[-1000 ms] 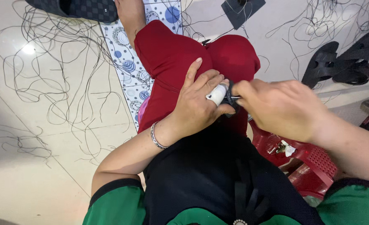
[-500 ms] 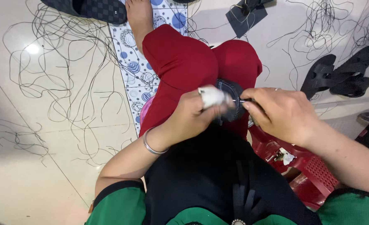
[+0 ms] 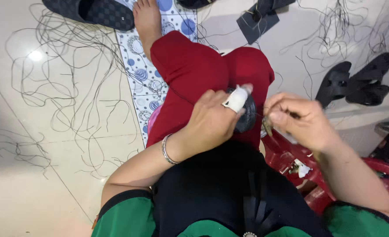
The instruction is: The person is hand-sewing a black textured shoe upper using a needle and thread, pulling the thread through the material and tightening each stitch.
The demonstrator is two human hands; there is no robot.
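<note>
While the person sat with red-clad knees [image 3: 194,70] drawn up, the head view showed the left hand [image 3: 212,120] closed on a dark round piece [image 3: 247,116] resting on the lap, one finger wrapped in white tape [image 3: 237,100]. At three o'clock from it, just beside, the right hand [image 3: 306,123] was pinched narrow on a small thin tool [image 3: 268,127] (too blurred to tell its kind). A bangle [image 3: 167,150] circled the left wrist. Black threads [image 3: 71,87] lay scattered at nine o'clock on the floor, black sandals [image 3: 356,83] at two o'clock, a red stool [image 3: 291,158] at four.
</note>
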